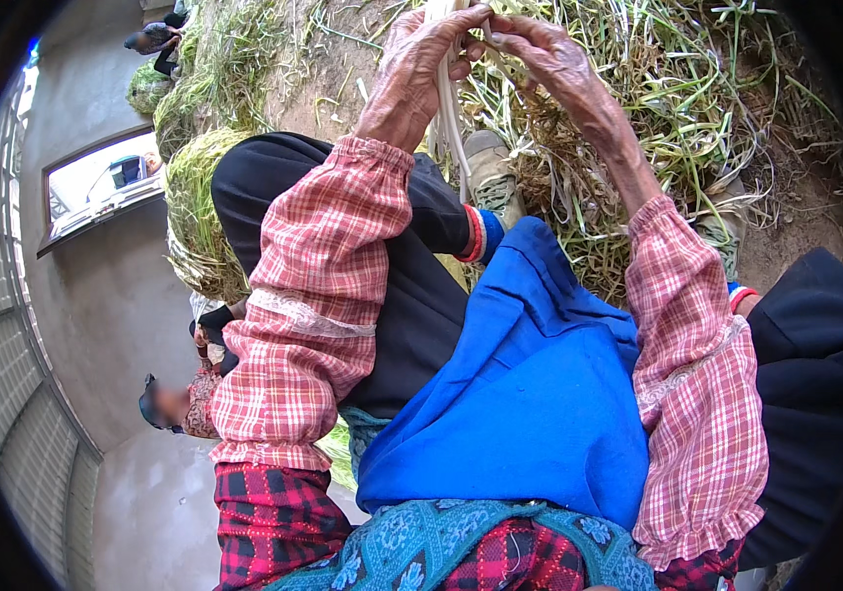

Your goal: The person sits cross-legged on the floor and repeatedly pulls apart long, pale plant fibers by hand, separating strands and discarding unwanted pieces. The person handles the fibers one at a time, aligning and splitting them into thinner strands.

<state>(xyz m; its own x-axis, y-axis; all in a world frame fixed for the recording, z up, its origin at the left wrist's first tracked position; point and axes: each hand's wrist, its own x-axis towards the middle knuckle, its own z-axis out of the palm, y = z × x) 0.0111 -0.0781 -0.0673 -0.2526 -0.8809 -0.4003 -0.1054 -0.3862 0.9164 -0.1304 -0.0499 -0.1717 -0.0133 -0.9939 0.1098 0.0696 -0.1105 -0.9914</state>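
My left hand (pixel 415 70) grips a bundle of pale, peeled-looking plant stalks (pixel 451 125), whose white ends hang down below the palm. The upper part of the bundle runs out of the top of the picture. Close against the left thumb, my right hand (pixel 543 55) pinches a thin plant strip (pixel 488 33) between thumb and fingers. Both hands are at the top edge, above the ground in front of my knees. A heap of loose green and dry plant trimmings (pixel 658 96) lies under and beyond my right hand.
My shoe (pixel 494 173) stands beside the trimmings. Large bundles of green stalks (pixel 203 199) line the left side, along a grey wall (pixel 126 295) with a window opening (pixel 100 185). One person (pixel 196 399) sits at the left, and another (pixel 151 38) is farther off. A blue apron (pixel 532 399) covers my lap.
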